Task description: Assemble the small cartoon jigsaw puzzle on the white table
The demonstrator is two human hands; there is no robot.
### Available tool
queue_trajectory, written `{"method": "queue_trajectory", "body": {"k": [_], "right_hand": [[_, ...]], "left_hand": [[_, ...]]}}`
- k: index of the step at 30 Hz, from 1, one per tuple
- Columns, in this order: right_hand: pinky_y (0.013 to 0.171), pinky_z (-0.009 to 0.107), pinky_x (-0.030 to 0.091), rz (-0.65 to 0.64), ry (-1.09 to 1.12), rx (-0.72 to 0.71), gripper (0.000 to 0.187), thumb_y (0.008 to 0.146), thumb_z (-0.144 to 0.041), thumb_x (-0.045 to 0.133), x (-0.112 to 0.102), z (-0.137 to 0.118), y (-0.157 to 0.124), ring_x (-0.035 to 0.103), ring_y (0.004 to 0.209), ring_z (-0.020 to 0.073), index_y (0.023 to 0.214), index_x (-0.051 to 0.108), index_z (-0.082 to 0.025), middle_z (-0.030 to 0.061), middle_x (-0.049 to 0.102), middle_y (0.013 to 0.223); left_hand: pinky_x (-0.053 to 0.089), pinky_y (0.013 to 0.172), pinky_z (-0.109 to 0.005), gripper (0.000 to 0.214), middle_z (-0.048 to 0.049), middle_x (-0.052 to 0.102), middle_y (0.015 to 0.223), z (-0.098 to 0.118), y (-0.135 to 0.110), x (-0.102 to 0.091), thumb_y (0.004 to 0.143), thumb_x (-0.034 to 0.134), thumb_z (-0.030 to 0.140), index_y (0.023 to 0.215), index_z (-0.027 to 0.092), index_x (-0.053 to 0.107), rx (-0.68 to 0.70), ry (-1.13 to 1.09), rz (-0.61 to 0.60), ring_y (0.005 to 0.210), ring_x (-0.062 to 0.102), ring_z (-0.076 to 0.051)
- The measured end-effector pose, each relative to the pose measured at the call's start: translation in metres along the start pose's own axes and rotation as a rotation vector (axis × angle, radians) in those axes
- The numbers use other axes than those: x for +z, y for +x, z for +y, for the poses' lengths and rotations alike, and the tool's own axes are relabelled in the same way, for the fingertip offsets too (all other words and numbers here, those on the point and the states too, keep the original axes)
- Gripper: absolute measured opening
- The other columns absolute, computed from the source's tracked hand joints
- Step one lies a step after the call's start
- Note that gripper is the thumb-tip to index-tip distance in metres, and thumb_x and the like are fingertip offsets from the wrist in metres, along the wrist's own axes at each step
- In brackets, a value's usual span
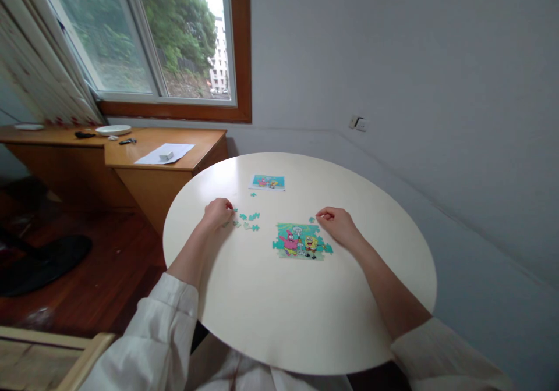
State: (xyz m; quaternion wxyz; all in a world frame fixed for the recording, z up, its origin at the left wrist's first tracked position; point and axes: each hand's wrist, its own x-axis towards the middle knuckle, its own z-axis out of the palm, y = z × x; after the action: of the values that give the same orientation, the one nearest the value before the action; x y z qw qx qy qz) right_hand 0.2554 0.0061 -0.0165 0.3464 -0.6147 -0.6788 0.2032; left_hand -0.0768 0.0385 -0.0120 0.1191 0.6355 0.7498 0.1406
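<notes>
No wording can be read anywhere — the pale yellow marks along the far left edge of the jigsaw puzzle [300, 242] and the picture card [268, 182] are too small to make out.

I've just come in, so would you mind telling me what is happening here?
A partly joined jigsaw puzzle lies on a round table. The person's right hand is close to a loose piece beside it; the left hand is at scattered pieces; whether either grips one is unclear. A picture card lies beyond.
</notes>
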Motion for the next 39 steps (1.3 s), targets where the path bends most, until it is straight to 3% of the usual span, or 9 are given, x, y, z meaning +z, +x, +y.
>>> {"method": "queue_trajectory", "body": {"k": [9,15,18,23,28,32,39], "right_hand": [[0.050,0.022,0.034,-0.008,-0.016,0.002,0.020,0.064,-0.029,0.051,0.000,-0.002,0.000,0.048,0.052,0.0113,0.071,0.064,-0.016,0.0002,0.057,0.057],[0.049,0.022,0.033,-0.014,0.003,-0.011,0.020,0.064,-0.029,0.050,0.001,-0.002,0.000,0.047,0.051,0.0111,0.071,0.063,-0.016,0.0004,0.057,0.057],[0.049,0.022,0.033,-0.015,0.008,-0.019,0.020,0.064,-0.030,0.051,0.001,-0.003,0.000,0.047,0.051,0.0110,0.071,0.063,-0.015,0.0011,0.058,0.057],[0.049,0.022,0.033,-0.018,0.005,-0.019,0.019,0.064,-0.030,0.051,0.003,-0.002,0.000,0.046,0.051,0.0107,0.070,0.062,-0.016,0.0003,0.057,0.057],[0.047,0.022,0.032,-0.026,0.030,-0.029,0.020,0.064,-0.031,0.051,0.005,0.001,0.000,0.044,0.049,0.0102,0.071,0.062,-0.016,-0.0006,0.055,0.055],[0.048,0.022,0.033,-0.023,0.035,-0.028,0.021,0.064,-0.031,0.051,0.006,0.001,0.000,0.044,0.049,0.0101,0.071,0.062,-0.015,-0.0003,0.055,0.055],[0.048,0.022,0.034,-0.023,0.029,-0.032,0.020,0.064,-0.030,0.051,0.006,0.000,0.001,0.046,0.051,0.0106,0.071,0.062,-0.016,0.0000,0.056,0.056]], "left_hand": [[0.040,0.064,-0.024,0.017,-0.0052,0.063,0.093,0.006,-0.005,0.000,0.071,0.052,0.023,0.085,0.019,0.062,0.036,0.021,0.026,0.081,0.057,-0.019],[0.036,0.048,-0.021,0.015,-0.0051,0.060,0.079,0.003,-0.006,0.003,0.067,0.054,0.016,0.081,0.016,0.057,0.091,-0.199,0.044,0.064,0.054,-0.015],[0.035,0.044,-0.020,0.016,-0.0026,0.057,0.069,0.012,-0.012,0.002,0.069,0.053,0.018,0.084,0.015,0.057,0.154,-0.469,-0.017,0.054,0.050,-0.011],[0.042,0.053,-0.021,0.016,0.0005,0.055,0.060,0.040,-0.030,0.005,0.071,0.053,0.021,0.082,0.013,0.059,0.426,-0.831,-0.192,0.055,0.052,-0.010],[0.044,0.055,-0.022,0.010,-0.0004,0.058,0.056,0.054,-0.039,0.021,0.069,0.057,0.022,0.073,0.012,0.055,0.422,-0.925,-0.370,0.059,0.059,-0.012],[0.043,0.054,-0.021,0.010,-0.0006,0.059,0.057,0.054,-0.038,0.029,0.067,0.057,0.021,0.068,0.013,0.052,0.393,-0.957,-0.375,0.058,0.058,-0.012],[0.034,0.048,-0.018,0.007,0.0003,0.056,0.056,0.059,-0.045,0.021,0.065,0.056,0.018,0.064,0.011,0.055,0.410,-0.855,-0.369,0.051,0.048,-0.007]]}}
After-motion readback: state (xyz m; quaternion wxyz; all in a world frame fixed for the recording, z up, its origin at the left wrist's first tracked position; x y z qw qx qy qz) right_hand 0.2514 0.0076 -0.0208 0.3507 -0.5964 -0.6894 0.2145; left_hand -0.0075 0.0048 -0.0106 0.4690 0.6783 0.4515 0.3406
